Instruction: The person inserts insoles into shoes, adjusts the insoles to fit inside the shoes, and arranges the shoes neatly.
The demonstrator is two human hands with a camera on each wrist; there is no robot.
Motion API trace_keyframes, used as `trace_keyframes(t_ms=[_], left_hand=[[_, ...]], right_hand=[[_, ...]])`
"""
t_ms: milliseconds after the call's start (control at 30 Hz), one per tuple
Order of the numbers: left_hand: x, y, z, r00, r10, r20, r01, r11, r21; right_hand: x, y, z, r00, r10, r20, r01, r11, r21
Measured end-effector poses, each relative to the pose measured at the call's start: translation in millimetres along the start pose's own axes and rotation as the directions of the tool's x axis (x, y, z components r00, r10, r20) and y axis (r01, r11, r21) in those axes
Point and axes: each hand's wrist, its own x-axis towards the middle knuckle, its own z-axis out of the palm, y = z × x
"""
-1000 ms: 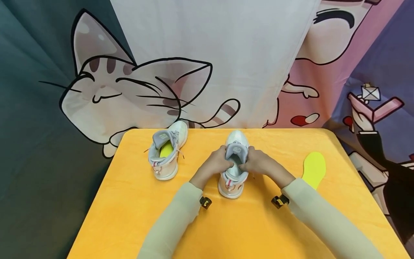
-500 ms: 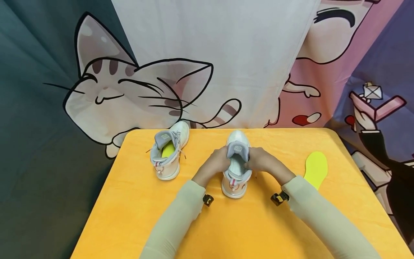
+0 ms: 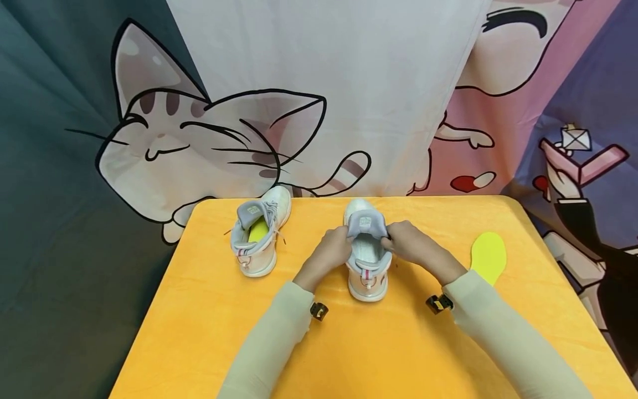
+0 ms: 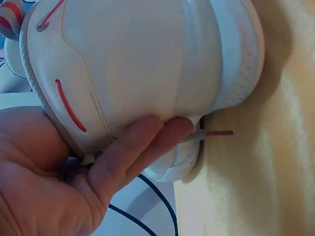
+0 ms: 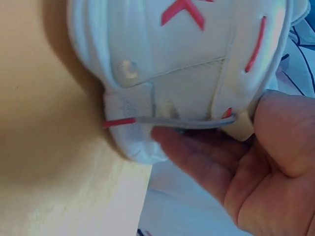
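A white sneaker [image 3: 368, 287] with a grey-blue lining stands mid-table in the head view, heel towards me and toe away. My left hand [image 3: 331, 247] grips the left edge of its opening. On the opposite edge, my right hand [image 3: 412, 243] holds on. Between them the grey tongue [image 3: 366, 223] stands up, and a pale inner sole shows inside. In the left wrist view, fingers [image 4: 125, 157] lie along the outer side while the thumb goes over the collar. The right wrist view has a grey lace [image 5: 182, 121] with a red tip beside the fingertips.
A matching sneaker [image 3: 259, 263] with a yellow-green insole [image 3: 258, 229] inside stands at the back left. Another yellow-green insole [image 3: 488, 256] lies flat at the right, partly behind the right sleeve. A printed curtain [image 3: 389, 100] hangs behind the yellow table [image 3: 379, 354].
The sneaker's heel has shifted slightly right, and its opening is spread wider. Its tongue shows more fully. My right hand has moved a little to the right; the other sneaker and loose insole stay put.
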Motion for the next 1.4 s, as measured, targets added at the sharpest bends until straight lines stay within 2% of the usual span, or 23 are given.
trace_keyframes(t_ms=[200, 333, 467, 667, 833, 967, 1167, 1400], left_hand=[[-0.8, -4.5, 1.8, 0.999, 0.039, -0.027, -0.04, 0.997, -0.06], [0.5, -11.6, 5.4, 0.999, 0.026, -0.031, -0.03, 0.989, -0.142], [2.5, -16.2, 7.5, 1.0, 0.023, -0.016, -0.025, 0.979, -0.202], [2.7, -15.6, 9.8, 0.999, 0.01, 0.034, -0.003, 0.976, -0.219], [2.8, -16.7, 8.0, 1.0, -0.007, 0.024, 0.012, 0.973, -0.231], [3.2, -20.9, 9.5, 1.0, -0.006, 0.014, 0.009, 0.974, -0.228], [2.9, -26.2, 12.2, 1.0, 0.006, 0.004, -0.005, 0.97, -0.242], [-1.5, -28.9, 11.6, 1.0, 0.006, 0.014, -0.002, 0.973, -0.233]], right_hand=[[-0.7, 17, 2, 0.994, -0.085, -0.076, 0.085, 0.996, -0.001], [0.5, 28, 4, 0.986, -0.129, -0.104, 0.131, 0.991, 0.022], [0.4, 37, 6, 0.984, -0.139, -0.11, 0.146, 0.988, 0.054], [-2.2, 38, 10, 0.987, -0.106, -0.123, 0.116, 0.991, 0.072], [0.5, 35, 14, 0.981, -0.095, -0.17, 0.11, 0.991, 0.076], [0.3, 36, 19, 0.98, -0.054, -0.19, 0.077, 0.991, 0.114], [-2.6, 36, 24, 0.984, 0.039, -0.175, -0.004, 0.98, 0.198], [-11.9, 31, 24, 0.99, 0.058, -0.132, -0.023, 0.967, 0.254]])
